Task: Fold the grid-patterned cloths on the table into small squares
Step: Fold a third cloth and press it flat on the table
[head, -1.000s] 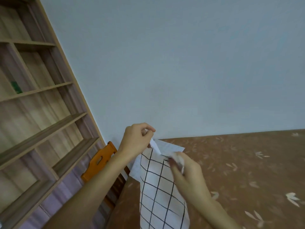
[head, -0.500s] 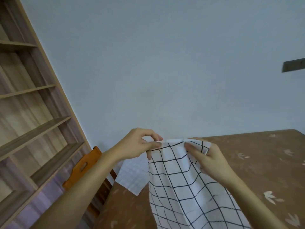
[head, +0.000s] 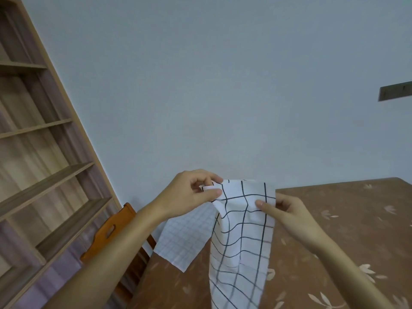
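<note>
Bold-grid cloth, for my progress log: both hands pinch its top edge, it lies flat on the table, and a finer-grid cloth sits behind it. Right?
Not flat: the head view shows the bold-grid cloth hanging from its top edge above the table. The left hand and right hand do pinch that edge, and the finer-grid cloth sits behind it.

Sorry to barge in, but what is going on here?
A person is holding a bold-grid cloth up by its top edge, the left hand pinching one corner and the right hand the other. It hangs loose over the brown table, not yet a small square. A fine-grid cloth lies at the table's corner.
</note>
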Motion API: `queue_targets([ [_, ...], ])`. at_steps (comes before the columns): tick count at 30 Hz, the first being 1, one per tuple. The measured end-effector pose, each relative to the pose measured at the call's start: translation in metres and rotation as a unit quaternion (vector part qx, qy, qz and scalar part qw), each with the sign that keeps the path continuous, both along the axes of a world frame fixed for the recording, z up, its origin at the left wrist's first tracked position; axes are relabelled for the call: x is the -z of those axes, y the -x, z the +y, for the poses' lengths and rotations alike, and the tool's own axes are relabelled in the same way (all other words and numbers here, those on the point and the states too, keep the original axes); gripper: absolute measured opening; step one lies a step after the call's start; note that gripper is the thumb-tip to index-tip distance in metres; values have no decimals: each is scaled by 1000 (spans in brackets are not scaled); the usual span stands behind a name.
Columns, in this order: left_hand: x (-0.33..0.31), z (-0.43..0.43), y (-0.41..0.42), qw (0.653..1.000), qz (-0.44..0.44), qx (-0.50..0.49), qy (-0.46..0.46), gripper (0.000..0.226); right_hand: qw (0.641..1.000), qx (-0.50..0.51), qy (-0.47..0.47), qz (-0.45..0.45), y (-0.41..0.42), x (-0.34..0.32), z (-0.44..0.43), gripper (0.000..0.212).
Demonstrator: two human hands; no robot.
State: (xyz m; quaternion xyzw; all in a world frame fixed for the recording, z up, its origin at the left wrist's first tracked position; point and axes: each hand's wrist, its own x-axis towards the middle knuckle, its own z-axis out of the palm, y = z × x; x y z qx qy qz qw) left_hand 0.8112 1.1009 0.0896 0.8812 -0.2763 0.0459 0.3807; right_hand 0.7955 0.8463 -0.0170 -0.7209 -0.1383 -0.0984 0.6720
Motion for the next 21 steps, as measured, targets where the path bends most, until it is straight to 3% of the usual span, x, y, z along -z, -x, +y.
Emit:
queue_targets([
  [2,0,-1,2,999,-35,-18,-16,35,999,-10,-33,7,0,1,6,12],
  [5,0,-2,5,998,-62,-32,-5,38,999,-9,-37,7,-3,4,14,15],
  [11,-2,-1,8,996,-20,-39,74,33,998,0,-61,15,-5,9,24,20],
  [13,-3,-2,9,995,-23,-51,86,45,996,-13,-80,26,-6,13,25,24],
  [17,-4,0,10,986,3,-70,152,53,999,22,-24,21,-15,26,24,38],
  [21,-9,5,11,971,82,-58,219,53,990,59,64,-106,-12,22,20,57],
])
